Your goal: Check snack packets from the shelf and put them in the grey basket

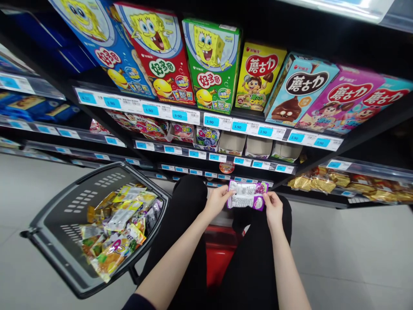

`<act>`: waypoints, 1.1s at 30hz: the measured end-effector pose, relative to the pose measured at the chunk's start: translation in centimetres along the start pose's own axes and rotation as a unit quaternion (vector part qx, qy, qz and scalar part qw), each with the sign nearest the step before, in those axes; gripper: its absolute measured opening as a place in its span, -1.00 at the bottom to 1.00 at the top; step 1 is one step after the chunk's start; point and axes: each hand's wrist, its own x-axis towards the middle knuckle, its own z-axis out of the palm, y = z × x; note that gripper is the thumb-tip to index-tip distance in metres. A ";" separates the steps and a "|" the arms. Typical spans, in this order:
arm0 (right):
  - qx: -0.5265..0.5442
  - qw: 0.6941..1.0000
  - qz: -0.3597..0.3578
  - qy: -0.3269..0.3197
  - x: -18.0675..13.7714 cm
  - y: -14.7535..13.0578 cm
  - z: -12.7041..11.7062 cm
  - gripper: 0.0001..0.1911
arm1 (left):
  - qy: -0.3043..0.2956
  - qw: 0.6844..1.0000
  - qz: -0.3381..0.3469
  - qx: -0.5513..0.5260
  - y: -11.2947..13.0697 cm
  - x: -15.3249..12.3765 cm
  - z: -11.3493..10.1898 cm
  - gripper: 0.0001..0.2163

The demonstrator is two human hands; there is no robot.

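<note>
A small purple-and-white candy packet (247, 194) is stretched flat between my two hands, above my knees. My left hand (220, 199) pinches its left end, and my right hand (272, 206) pinches the right end. Dense small print and a barcode cover the side facing me, with a grape picture near the right. To the left stands a grey shopping basket (51, 215) with a heap of colourful candy packets (121, 232) in it. In front of me, a low shelf holds display boxes of candy packets (206, 137).
Snack boxes (211, 64) line the shelf above, over a price-label strip (209, 122). Several open display cartons (258, 146) stand below it. Gold-wrapped packs (311, 183) lie on the low right shelf. Something red (219, 254) is between my legs. Grey floor (355, 258) extends right.
</note>
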 end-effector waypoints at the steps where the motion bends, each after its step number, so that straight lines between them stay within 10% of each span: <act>1: -0.008 1.000 -0.008 0.006 -0.1 0.0 -0.1 -0.75 | -0.008 1.000 -0.008 -0.007 0.0 -0.1 -0.1 -0.61; 11: 0.248 0.968 0.048 -0.014 -0.4 -1.6 -0.4 -0.70 | -0.072 0.933 -0.056 -0.347 0.1 0.1 0.2 -0.64; 19: 0.222 0.968 0.106 -0.045 -0.1 -1.3 -0.4 -0.77 | -0.027 0.951 -0.077 -0.298 0.2 0.4 0.3 -0.80; 27: 0.182 0.974 0.127 -0.036 0.2 -0.5 0.2 -0.62 | -0.030 0.942 -0.086 -0.322 -0.4 0.8 0.5 -0.31; 33: 0.158 0.983 0.094 -0.026 0.2 -0.3 0.2 -0.77 | -0.057 0.934 -0.143 -0.322 -0.6 0.8 0.7 -0.71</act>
